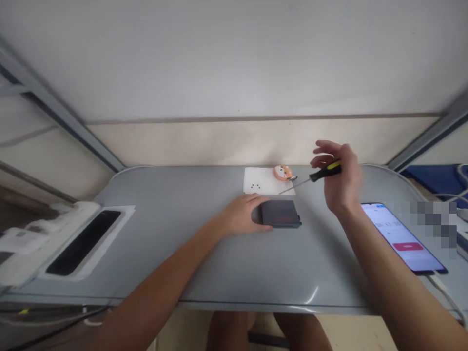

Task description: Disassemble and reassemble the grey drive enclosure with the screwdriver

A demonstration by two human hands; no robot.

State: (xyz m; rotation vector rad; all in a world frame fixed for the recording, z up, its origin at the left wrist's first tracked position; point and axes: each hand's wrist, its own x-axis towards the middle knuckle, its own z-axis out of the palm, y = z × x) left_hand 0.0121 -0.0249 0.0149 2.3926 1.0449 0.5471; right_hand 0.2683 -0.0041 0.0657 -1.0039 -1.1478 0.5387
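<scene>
A small dark rectangular box (281,213) lies flat on the grey table, with my left hand (245,214) gripping its left side between thumb and fingers. Up and to the right, my right hand (340,175) holds a screwdriver (324,171) with a black and yellow handle. Its thin shaft slants down to the left, and the tip is over the white paper (263,178) behind the box. Several tiny dark pieces (255,186), perhaps screws, rest on that paper. An orange and white animal-faced object (283,172) sits at the paper's back right.
On the right lies a lit phone (398,236) with a white cable plugged in. A dark phone (84,242) rests on white paper at the left, beside a white power strip (62,229). Metal posts rise at both back corners, before a pale wall (204,144).
</scene>
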